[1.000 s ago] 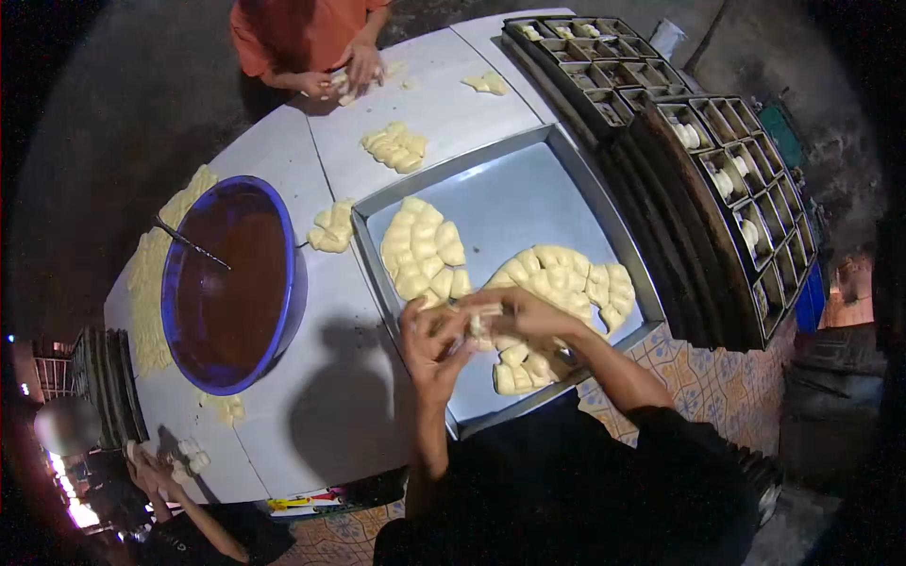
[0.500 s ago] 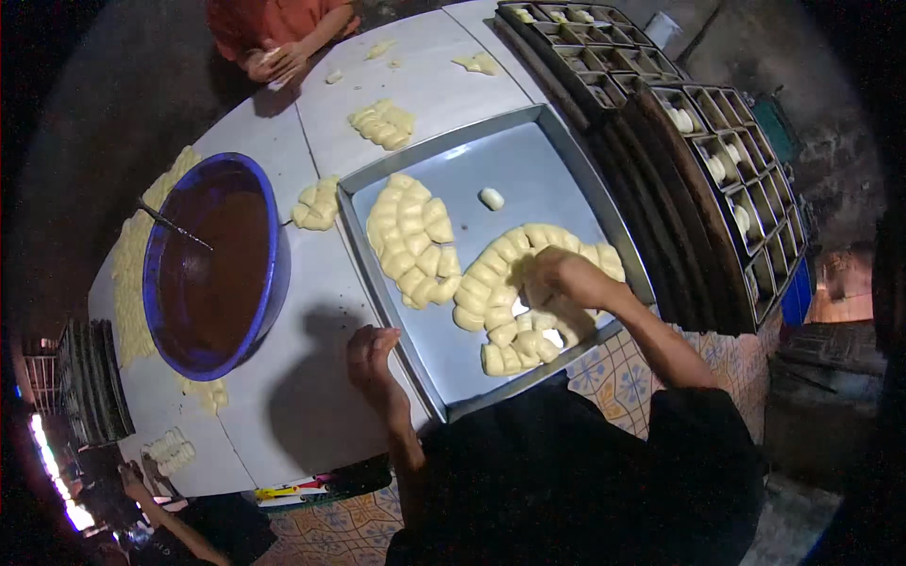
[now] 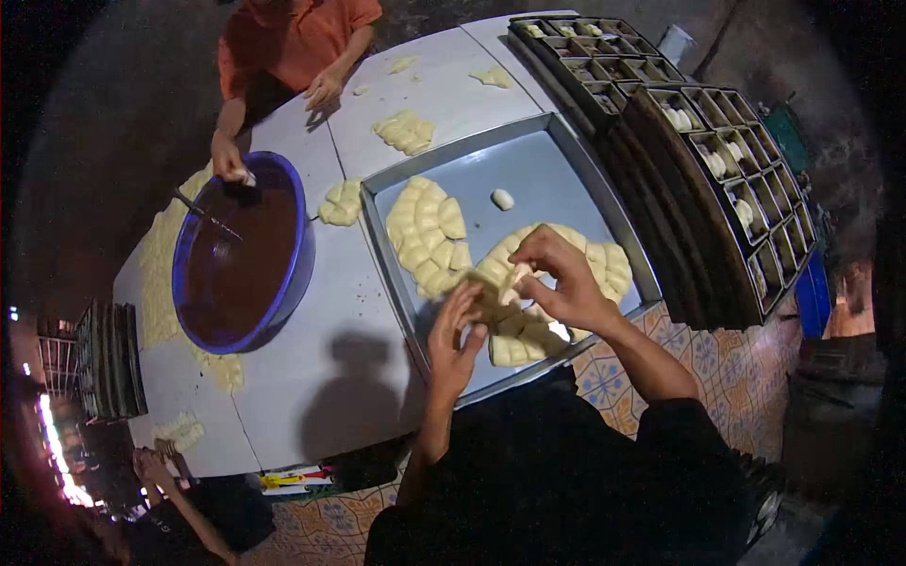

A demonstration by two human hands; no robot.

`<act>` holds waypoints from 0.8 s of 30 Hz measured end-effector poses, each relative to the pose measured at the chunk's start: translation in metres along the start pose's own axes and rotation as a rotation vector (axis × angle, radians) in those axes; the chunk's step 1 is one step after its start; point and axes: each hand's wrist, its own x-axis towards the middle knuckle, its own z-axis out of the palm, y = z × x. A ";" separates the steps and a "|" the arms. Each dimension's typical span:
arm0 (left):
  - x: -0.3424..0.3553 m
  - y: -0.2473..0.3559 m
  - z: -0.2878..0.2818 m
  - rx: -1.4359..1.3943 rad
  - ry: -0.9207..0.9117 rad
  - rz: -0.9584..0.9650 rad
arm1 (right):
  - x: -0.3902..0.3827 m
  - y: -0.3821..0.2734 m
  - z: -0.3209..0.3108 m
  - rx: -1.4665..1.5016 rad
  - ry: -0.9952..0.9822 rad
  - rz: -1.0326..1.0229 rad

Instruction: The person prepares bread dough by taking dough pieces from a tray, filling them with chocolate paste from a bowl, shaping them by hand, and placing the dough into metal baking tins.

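Observation:
My right hand (image 3: 571,283) pinches a small dough piece (image 3: 514,280) above the near part of a shallow metal tray (image 3: 528,168). Close beside it, my left hand (image 3: 455,340) hovers over the tray's near left edge, fingers parted and curved toward the piece. Under and behind my hands lies a cluster of pale dough pieces (image 3: 609,262), pressed side by side and partly hidden. A second cluster of dough pieces (image 3: 425,231) rests along the tray's left side. One lone dough ball (image 3: 502,199) sits farther back.
A blue basin (image 3: 300,247) of brown filling stands left, a long-handled utensil leaning in it. Across the table, an orange-shirted person's hand (image 3: 228,156) reaches its rim. Divided metal moulds (image 3: 746,174) are stacked right. Another person's hands (image 3: 156,465) work at lower left.
My right hand has lifted a dough piece out of the near cluster. My left hand has moved from beside the tray toward it. The orange-shirted person's hands have separated, one reaching the basin.

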 end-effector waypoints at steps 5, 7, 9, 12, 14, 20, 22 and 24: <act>-0.006 0.002 0.006 -0.134 0.095 -0.057 | 0.018 -0.031 0.036 0.239 0.104 0.107; -0.004 0.012 0.008 0.006 0.218 0.009 | 0.019 -0.015 0.055 0.271 0.135 0.074; -0.005 0.015 0.012 0.144 0.351 0.066 | 0.015 -0.009 0.072 0.327 0.203 0.181; -0.009 0.004 0.007 -0.029 0.620 0.049 | 0.008 0.011 0.088 0.203 0.132 0.202; -0.008 0.010 0.001 0.003 0.653 0.061 | 0.009 0.024 0.085 0.143 0.060 0.212; -0.003 0.002 -0.015 0.024 0.680 0.031 | 0.024 0.000 0.077 0.528 -0.032 0.138; -0.004 -0.002 -0.025 0.054 0.583 0.020 | 0.031 -0.006 0.073 0.344 -0.112 -0.007; -0.010 -0.004 -0.033 0.055 0.402 -0.087 | 0.042 -0.009 0.076 0.040 -0.269 -0.320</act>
